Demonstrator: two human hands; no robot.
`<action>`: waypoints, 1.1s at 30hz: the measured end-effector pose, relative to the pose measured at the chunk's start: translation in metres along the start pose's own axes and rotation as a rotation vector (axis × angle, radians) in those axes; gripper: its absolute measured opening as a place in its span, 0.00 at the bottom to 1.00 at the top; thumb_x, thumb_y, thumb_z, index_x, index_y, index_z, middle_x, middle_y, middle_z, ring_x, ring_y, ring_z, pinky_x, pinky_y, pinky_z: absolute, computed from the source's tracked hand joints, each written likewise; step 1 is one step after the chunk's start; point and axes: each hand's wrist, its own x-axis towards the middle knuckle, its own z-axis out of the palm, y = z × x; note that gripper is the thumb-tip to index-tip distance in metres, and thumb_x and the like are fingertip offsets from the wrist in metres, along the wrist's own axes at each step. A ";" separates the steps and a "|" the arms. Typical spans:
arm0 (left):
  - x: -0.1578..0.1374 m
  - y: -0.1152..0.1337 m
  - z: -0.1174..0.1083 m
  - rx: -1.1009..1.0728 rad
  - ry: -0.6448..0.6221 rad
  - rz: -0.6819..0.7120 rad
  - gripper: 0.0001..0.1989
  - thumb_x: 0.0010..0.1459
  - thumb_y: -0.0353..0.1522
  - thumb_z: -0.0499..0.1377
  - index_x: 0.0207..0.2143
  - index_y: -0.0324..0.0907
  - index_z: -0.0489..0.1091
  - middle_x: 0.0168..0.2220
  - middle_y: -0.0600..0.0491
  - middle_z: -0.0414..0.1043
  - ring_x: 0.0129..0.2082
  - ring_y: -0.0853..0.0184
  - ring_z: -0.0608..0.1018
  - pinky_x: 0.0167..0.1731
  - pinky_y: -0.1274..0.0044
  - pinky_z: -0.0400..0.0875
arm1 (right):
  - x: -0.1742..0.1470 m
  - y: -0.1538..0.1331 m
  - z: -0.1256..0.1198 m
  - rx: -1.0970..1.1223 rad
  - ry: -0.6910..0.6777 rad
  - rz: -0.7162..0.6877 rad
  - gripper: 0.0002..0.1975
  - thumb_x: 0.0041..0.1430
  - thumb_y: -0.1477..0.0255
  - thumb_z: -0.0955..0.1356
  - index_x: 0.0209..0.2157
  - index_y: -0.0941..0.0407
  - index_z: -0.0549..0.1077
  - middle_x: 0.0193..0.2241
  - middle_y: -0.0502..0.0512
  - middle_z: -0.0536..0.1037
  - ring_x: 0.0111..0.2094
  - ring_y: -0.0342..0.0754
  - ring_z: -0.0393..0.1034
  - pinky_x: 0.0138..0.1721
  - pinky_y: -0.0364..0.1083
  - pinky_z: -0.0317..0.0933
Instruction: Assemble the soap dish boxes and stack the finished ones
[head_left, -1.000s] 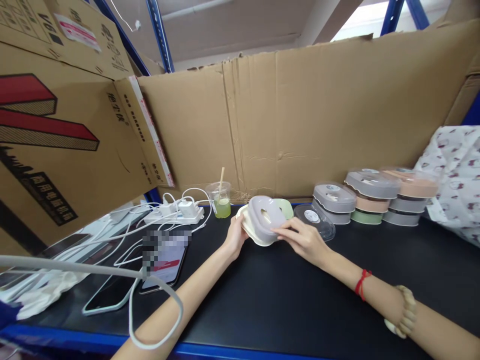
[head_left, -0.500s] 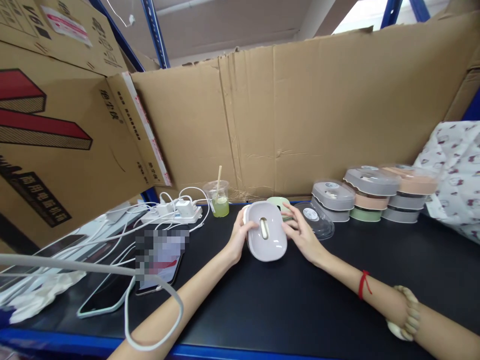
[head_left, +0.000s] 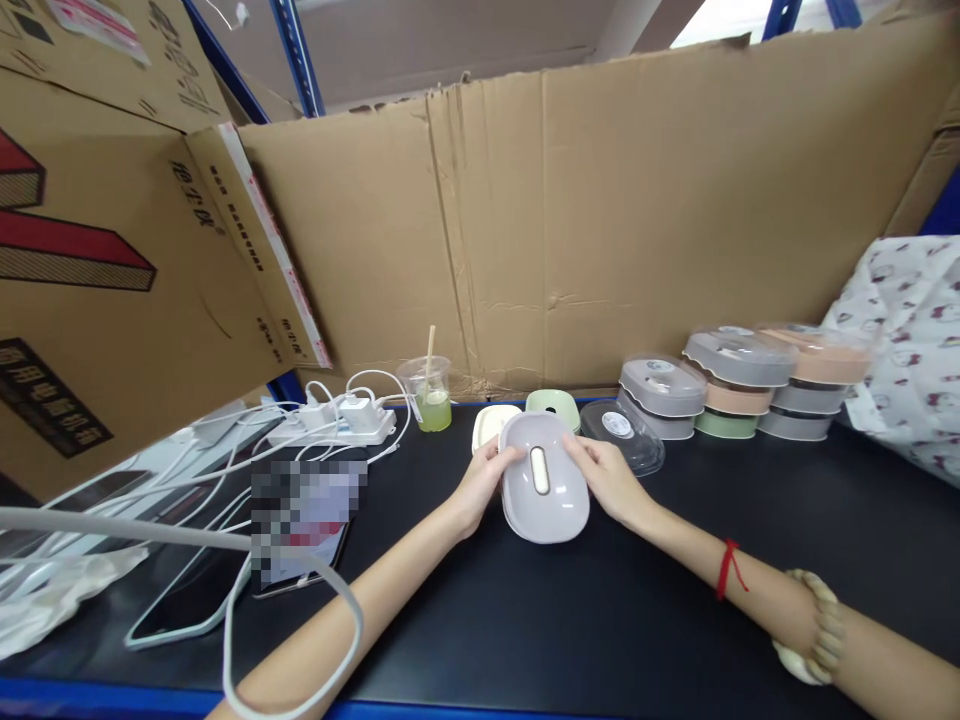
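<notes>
A shallow grey-lilac oval plastic dish (head_left: 559, 505) with a pale oblong slot in its middle is held up, tilted, above the black table. On its left rim my left hand (head_left: 481, 482) is closed, thumb on the front face and fingers mostly hidden behind. My right hand (head_left: 606, 478) grips the upper right edge, its fingers partly behind the dish. Just beyond it lie a cream dish (head_left: 489, 423) and a green dish (head_left: 553, 401) with a dark hole. A clear oval lid (head_left: 639, 455) with a round white label rests right of them.
Stacked oval containers (head_left: 739, 358) in grey, peach and green stand at the back right, by a patterned white bag (head_left: 911, 340). A cup of green drink (head_left: 433, 408), a power strip (head_left: 367, 430), cables and phones (head_left: 196, 590) occupy the left. Cardboard (head_left: 637, 200) walls the back.
The dish has moved slightly right and closer. My right hand, whose fingers were spread, has closed on its edge. The cream dish behind is now more visible.
</notes>
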 end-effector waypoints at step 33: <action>0.001 0.005 0.002 -0.287 0.067 -0.032 0.13 0.49 0.35 0.54 0.39 0.44 0.67 0.33 0.54 0.70 0.31 0.69 0.73 0.30 0.78 0.70 | -0.006 -0.002 -0.009 -0.552 0.106 -0.469 0.27 0.50 0.59 0.66 0.53 0.48 0.67 0.49 0.57 0.67 0.44 0.53 0.68 0.44 0.53 0.65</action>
